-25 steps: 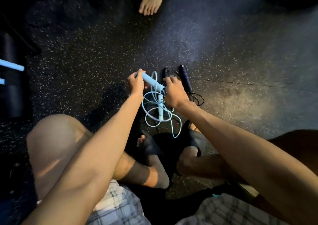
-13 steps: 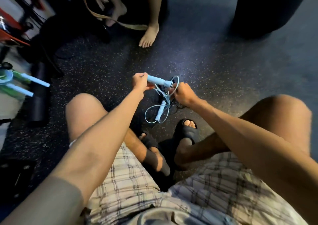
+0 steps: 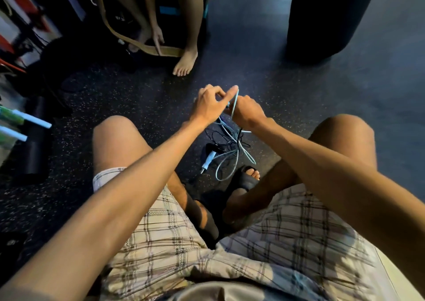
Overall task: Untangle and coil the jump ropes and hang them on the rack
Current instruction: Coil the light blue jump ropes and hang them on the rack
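While I sit on the speckled floor [image 3: 299, 98], the light-blue jump rope [image 3: 235, 101] runs up from its tangle with a black rope [image 3: 240, 133] between my knees. My left hand [image 3: 207, 107] pinches the cord and my right hand [image 3: 247, 114] fists it. Pulling upward could, I judge, cinch the knot and drag the blue handle [image 3: 208, 160]. The white lettering on the dark bag [image 3: 92, 0] is only partly legible.

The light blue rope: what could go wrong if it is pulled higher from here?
1. The light blue rope is crossed with the thin black rope; pulling may tighten that tangle.
2. Its lowest loop lies beside the sandalled foot and could catch there.
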The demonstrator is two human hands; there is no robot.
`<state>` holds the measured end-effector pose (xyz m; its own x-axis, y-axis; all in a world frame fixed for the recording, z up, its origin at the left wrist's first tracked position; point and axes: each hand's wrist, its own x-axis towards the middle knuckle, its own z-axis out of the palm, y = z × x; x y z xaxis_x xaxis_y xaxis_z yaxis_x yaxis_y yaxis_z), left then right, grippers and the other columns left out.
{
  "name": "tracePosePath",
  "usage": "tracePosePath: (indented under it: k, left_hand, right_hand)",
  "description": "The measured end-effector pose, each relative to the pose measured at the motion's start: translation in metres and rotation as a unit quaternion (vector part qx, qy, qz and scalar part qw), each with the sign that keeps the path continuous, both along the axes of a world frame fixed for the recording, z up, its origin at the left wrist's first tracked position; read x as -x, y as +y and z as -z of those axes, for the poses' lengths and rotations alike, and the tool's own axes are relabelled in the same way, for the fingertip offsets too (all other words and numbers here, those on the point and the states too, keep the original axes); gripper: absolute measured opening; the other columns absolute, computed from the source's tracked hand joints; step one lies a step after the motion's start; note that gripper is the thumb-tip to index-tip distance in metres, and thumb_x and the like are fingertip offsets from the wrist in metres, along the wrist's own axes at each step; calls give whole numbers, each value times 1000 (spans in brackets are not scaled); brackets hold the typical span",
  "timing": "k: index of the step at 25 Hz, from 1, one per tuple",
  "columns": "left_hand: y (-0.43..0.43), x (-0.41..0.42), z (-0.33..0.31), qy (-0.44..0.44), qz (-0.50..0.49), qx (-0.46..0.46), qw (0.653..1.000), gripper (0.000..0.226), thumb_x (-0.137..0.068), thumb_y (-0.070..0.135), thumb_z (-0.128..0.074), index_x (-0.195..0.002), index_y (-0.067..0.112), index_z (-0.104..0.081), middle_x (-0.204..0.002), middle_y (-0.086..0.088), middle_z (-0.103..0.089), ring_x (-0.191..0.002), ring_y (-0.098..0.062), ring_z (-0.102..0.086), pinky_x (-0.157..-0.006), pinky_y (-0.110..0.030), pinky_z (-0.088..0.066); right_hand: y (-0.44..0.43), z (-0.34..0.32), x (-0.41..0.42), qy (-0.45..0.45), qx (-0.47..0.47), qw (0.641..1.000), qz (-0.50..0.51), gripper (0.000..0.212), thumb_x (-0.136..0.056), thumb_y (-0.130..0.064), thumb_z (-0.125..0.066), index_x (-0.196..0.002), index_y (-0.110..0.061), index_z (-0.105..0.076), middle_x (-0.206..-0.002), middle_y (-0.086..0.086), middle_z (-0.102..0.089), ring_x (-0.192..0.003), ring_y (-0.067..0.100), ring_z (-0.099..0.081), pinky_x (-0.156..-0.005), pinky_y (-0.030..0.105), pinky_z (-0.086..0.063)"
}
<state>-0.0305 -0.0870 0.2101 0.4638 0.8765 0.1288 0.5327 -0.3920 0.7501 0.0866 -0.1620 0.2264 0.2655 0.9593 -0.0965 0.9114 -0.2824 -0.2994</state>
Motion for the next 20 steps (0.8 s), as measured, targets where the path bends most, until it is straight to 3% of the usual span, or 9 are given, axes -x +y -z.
tracePosePath:
  k: [3, 6, 8, 10, 14, 17, 20]
  left_hand:
    - [-9, -5, -1, -17, 55, 15, 998, 37, -82, 63, -60, -68, 29, -60, -87, -2, -63, -85, -20, -62, -80, -34, -50]
    - [-5, -7, 4, -29, 63, -19, 997, 22, -88, 30, -63, -76, 12, -64, -86, -9, -66, -79, -21, -62, -75, -37, -52]
    - [6, -3, 11, -12, 17, -29, 999, 17, -89, 18, -59, -77, 6, -63, -86, -13, -67, -78, -26, -62, -72, -42, -51]
    - [20, 8, 20, 21, -49, -8, 999, 18, -91, 15, -55, -82, 1, -64, -91, -17, -68, -86, -32, -63, -74, -41, -49]
    - [45, 34, 36, 126, -145, 34, 981, 28, -94, 20, -54, -99, -1, -70, -107, -22, -69, -101, -38, -63, -81, -41, -48]
    - [63, 42, 55, 184, -169, 108, 962, 28, -91, 25, -58, -104, 4, -71, -110, -20, -70, -103, -37, -65, -87, -41, -52]
    - [69, 37, 75, 187, -155, 193, 951, 27, -87, 23, -63, -106, 6, -70, -110, -18, -70, -100, -31, -68, -88, -39, -56]
  right_hand:
    - [-1, 4, 2, -16, 13, 1000, -11, 39, -94, -30, -54, -130, -16, -52, -105, 16, -66, -87, 36, -63, -65, 37, -41]
    - [1, 11, 1, -1, 48, 999, 13, 26, -93, -25, -57, -112, -7, -62, -98, 15, -69, -76, 32, -61, -64, 37, -46]
    - [6, 16, -4, 45, 48, 998, 8, 24, -92, -26, -62, -93, -3, -70, -87, 16, -72, -74, 32, -67, -64, 38, -53]
    - [9, 18, -12, 109, 36, 993, -9, 27, -92, -27, -66, -81, -4, -74, -76, 13, -74, -67, 25, -70, -64, 36, -58]
    - [7, 9, -27, 155, -4, 987, -48, 24, -93, -22, -64, -81, -5, -75, -72, 7, -75, -54, 7, -63, -64, 27, -54]
    - [8, 6, -36, 198, -78, 977, -19, 24, -97, -16, -56, -83, -6, -72, -71, 8, -75, -57, 12, -68, -59, 27, -56]
    - [10, -2, -42, 264, -189, 945, 33, 26, -99, -12, -48, -85, -3, -68, -67, 10, -73, -56, 17, -69, -55, 26, -55]
